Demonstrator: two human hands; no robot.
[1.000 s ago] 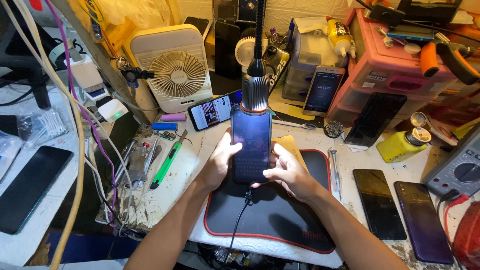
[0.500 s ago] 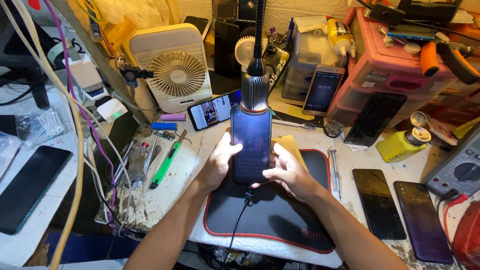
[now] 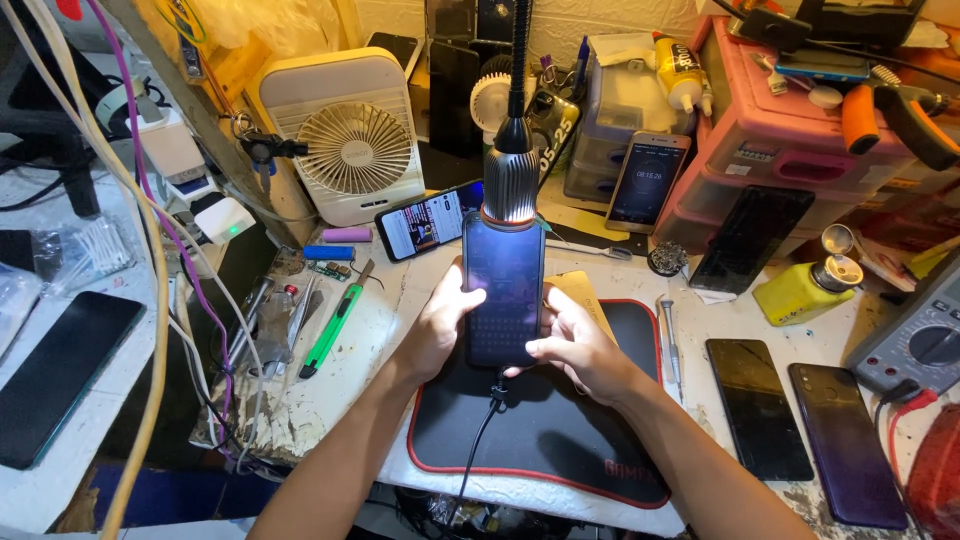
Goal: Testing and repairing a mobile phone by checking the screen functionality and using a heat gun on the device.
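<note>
Smartphone (image 3: 503, 290) lit under our gooseneck lamp (image 3: 511, 180), our left hand (image 3: 440, 325) gripping its nine o'clock edge, right hand (image 3: 577, 345) fingers curled against its three o'clock edge, black mat (image 3: 560, 430) beneath.

My head camera looks down from close above my workbench (image 3: 330, 380), facing the far wall.

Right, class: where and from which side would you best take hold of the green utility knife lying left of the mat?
Grip the green utility knife around the middle of its long handle, coming from above. It lies flat and slanted on the table, blade end farthest from the person, with tweezers close on its left.
</note>
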